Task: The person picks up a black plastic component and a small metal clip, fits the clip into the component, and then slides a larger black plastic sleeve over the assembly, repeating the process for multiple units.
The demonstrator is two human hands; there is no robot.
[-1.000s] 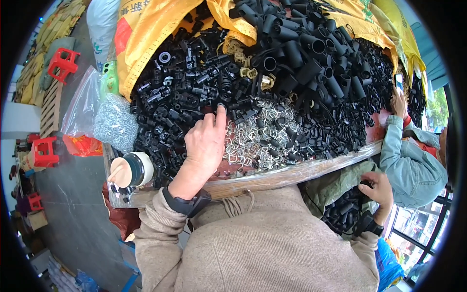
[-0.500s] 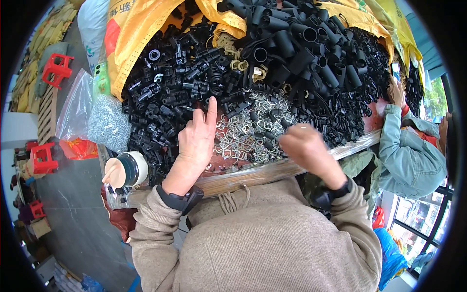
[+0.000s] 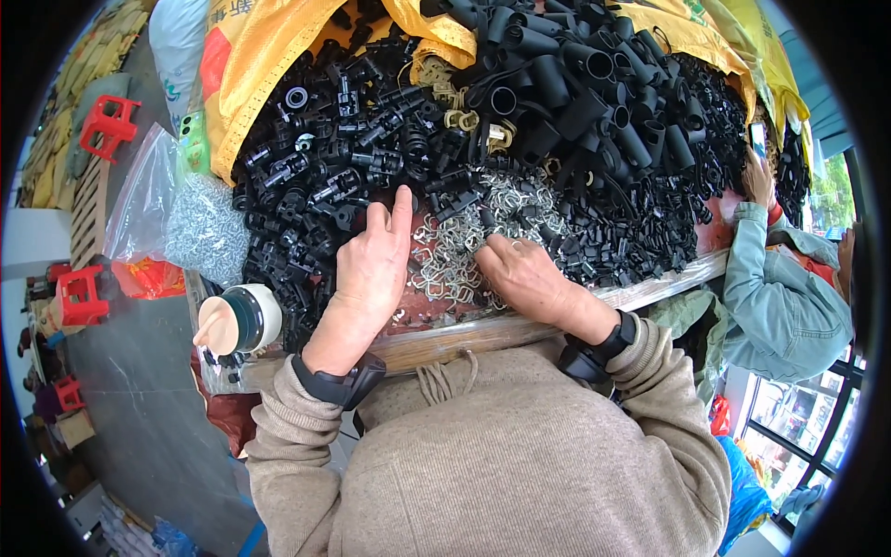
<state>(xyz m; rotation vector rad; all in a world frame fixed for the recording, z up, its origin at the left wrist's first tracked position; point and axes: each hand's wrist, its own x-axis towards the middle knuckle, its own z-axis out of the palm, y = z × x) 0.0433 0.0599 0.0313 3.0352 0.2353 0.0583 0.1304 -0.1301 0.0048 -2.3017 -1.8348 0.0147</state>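
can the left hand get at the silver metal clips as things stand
Probably yes: the left hand is just to the left of the silver metal clips, with nothing visible standing between them. The right hand is at them too, but covers only some.

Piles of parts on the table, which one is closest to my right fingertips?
The silver metal clips, by your right hand; their bright colour sets them apart from the black fittings to their left and the black tubes beyond.
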